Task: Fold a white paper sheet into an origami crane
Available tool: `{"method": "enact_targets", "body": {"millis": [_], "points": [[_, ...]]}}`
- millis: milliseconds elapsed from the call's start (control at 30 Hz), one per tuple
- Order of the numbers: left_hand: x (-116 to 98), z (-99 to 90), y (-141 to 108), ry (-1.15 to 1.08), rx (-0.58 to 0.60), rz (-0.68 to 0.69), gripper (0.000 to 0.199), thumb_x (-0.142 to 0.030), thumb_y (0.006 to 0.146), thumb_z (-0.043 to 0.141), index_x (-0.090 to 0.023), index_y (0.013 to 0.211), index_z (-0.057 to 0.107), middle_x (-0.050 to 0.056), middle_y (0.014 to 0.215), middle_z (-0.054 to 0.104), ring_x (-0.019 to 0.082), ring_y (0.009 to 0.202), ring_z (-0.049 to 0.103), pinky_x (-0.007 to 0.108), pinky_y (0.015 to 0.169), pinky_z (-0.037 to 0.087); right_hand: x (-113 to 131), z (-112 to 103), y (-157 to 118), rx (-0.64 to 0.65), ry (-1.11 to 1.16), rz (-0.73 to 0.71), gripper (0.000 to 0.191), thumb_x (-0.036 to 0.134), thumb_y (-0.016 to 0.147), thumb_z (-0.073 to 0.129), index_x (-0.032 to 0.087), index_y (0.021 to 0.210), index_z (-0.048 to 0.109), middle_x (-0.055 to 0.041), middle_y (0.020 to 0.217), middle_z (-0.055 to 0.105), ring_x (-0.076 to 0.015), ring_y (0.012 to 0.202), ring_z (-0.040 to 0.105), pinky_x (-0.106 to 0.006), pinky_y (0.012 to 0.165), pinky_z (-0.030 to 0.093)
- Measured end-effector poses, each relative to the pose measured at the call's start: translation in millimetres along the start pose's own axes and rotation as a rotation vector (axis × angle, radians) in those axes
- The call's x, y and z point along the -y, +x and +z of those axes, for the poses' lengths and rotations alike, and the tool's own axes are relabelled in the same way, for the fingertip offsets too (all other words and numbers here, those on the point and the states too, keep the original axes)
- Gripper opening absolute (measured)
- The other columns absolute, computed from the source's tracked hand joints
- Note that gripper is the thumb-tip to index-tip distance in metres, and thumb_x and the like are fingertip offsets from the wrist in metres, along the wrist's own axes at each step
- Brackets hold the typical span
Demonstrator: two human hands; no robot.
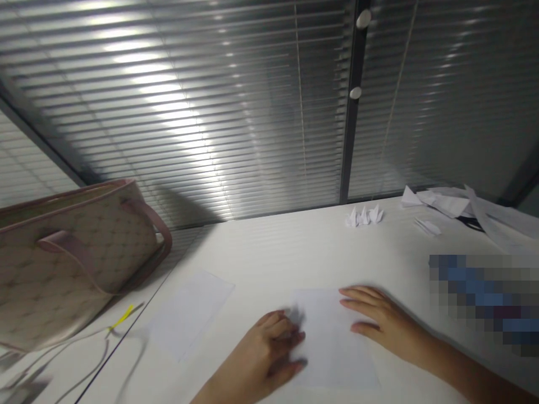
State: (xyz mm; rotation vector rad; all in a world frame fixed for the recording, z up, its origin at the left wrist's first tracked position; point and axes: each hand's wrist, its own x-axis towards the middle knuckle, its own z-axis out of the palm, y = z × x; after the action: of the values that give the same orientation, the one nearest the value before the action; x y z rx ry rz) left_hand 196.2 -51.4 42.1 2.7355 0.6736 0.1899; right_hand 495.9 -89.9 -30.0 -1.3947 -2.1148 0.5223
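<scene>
A white sheet of paper [328, 348] lies flat on the white table in front of me. My left hand [273, 348] is at the sheet's left side, its fingers curled and apart, with nothing visible in them. On the sheet's right edge rests my right hand [374, 320], fingers stretched out and thumb apart. Farther left is a second sheet of paper [191, 314], also flat, with neither hand touching it.
Small folded paper figures [364, 216] stand at the table's back edge. Loose papers [455, 202] and a small folded piece [428, 226] lie at the back right. A patterned handbag [76, 269] and a cable with a yellow tie [122, 318] are at left. Blinds [252, 112] rise behind.
</scene>
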Motion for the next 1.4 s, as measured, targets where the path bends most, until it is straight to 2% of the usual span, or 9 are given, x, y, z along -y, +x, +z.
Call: {"method": "enact_targets", "body": {"millis": [133, 267, 400, 467, 633, 933, 1133, 1267, 1400], "points": [[4.1, 4.6, -1.7, -0.002, -0.052, 0.01, 0.038, -0.039, 0.087, 0.06, -0.025, 0.122, 0.06, 0.007, 0.105, 0.066, 0.025, 0.107, 0.06, 0.042, 0.103, 0.044, -0.8, -4.2, -4.3, 0.054, -0.029, 0.014, 0.05, 0.039, 0.081, 0.067, 0.034, 0.129, 0.055, -0.0023, 0.139, 0.051, -0.0284, 0.13, 0.043, -0.05, 0.109, 0.033], [18.5, 15.7, -7.2, 0.003, -0.171, -0.071, 0.051, -0.042, 0.085, 0.061, -0.026, 0.133, 0.05, 0.01, 0.123, 0.06, 0.027, 0.115, 0.056, 0.043, 0.097, 0.049, -2.2, -9.0, -9.6, 0.123, -0.018, 0.046, 0.073, 0.042, 0.071, 0.074, 0.037, 0.137, 0.044, -0.0015, 0.146, 0.042, -0.0311, 0.136, 0.033, -0.052, 0.11, 0.03], [27.4, 20.6, -10.4, 0.019, -0.176, -0.099, 0.086, -0.057, 0.074, 0.067, -0.025, 0.145, 0.03, 0.014, 0.143, 0.044, 0.034, 0.128, 0.044, 0.053, 0.106, 0.037, 1.5, -14.1, -8.9, 0.163, -0.013, 0.064, 0.08, 0.042, 0.069, 0.076, 0.035, 0.14, 0.04, -0.0026, 0.148, 0.038, -0.0307, 0.137, 0.03, -0.051, 0.112, 0.025], [26.9, 19.9, -9.7, 0.026, -0.138, -0.09, 0.094, -0.063, 0.071, 0.065, -0.025, 0.147, 0.025, 0.013, 0.147, 0.039, 0.035, 0.131, 0.04, 0.055, 0.108, 0.033, 4.8, -16.7, -7.8, 0.191, -0.015, 0.074, 0.079, 0.042, 0.069, 0.075, 0.034, 0.14, 0.041, -0.0022, 0.149, 0.036, -0.0298, 0.138, 0.029, -0.049, 0.113, 0.024], [19.1, 13.8, -4.6, 0.057, 0.024, -0.074, 0.089, -0.067, 0.077, 0.056, -0.026, 0.148, 0.022, 0.009, 0.151, 0.031, 0.031, 0.136, 0.033, 0.055, 0.111, 0.025, 13.3, -21.6, -7.5, 0.26, -0.061, 0.101, 0.076, 0.044, 0.071, 0.073, 0.034, 0.139, 0.041, 0.0008, 0.153, 0.029, -0.0277, 0.14, 0.024, -0.046, 0.114, 0.022], [20.7, 19.1, -4.6, 0.072, 0.029, -0.099, 0.082, -0.066, 0.079, 0.054, -0.024, 0.145, 0.03, 0.012, 0.148, 0.037, 0.033, 0.135, 0.034, 0.055, 0.11, 0.027, 21.7, -21.1, -3.8, 0.331, -0.068, 0.151, 0.09, 0.046, 0.068, 0.074, 0.029, 0.145, 0.031, -0.0021, 0.155, 0.018, -0.0268, 0.142, 0.017, -0.045, 0.116, 0.017], [21.3, 22.3, -3.2, 0.007, -0.034, -0.091, 0.104, -0.074, 0.065, 0.061, -0.025, 0.148, 0.021, 0.015, 0.15, 0.031, 0.036, 0.134, 0.034, 0.055, 0.109, 0.029, 21.8, -19.9, -4.2, 0.31, -0.046, 0.168, 0.095, 0.048, 0.064, 0.076, 0.029, 0.145, 0.03, -0.0025, 0.154, 0.023, -0.0288, 0.142, 0.018, -0.047, 0.116, 0.015], [21.1, 24.1, -2.9, -0.057, -0.145, -0.116, 0.097, -0.066, 0.066, 0.068, -0.025, 0.145, 0.029, 0.013, 0.14, 0.048, 0.034, 0.127, 0.046, 0.054, 0.107, 0.034, 19.9, -18.3, -6.7, 0.247, -0.036, 0.134, 0.09, 0.047, 0.065, 0.077, 0.029, 0.143, 0.035, -0.0037, 0.15, 0.035, -0.03, 0.139, 0.025, -0.048, 0.115, 0.019], [22.8, 32.1, -2.4, -0.079, -0.238, -0.136, 0.078, -0.056, 0.07, 0.072, -0.021, 0.134, 0.046, 0.015, 0.125, 0.06, 0.033, 0.116, 0.055, 0.051, 0.096, 0.046, 14.8, -12.5, -6.4, 0.131, -0.02, 0.09, 0.073, 0.04, 0.065, 0.078, 0.028, 0.132, 0.052, -0.0059, 0.137, 0.052, -0.0318, 0.133, 0.036, -0.05, 0.11, 0.028]]}}
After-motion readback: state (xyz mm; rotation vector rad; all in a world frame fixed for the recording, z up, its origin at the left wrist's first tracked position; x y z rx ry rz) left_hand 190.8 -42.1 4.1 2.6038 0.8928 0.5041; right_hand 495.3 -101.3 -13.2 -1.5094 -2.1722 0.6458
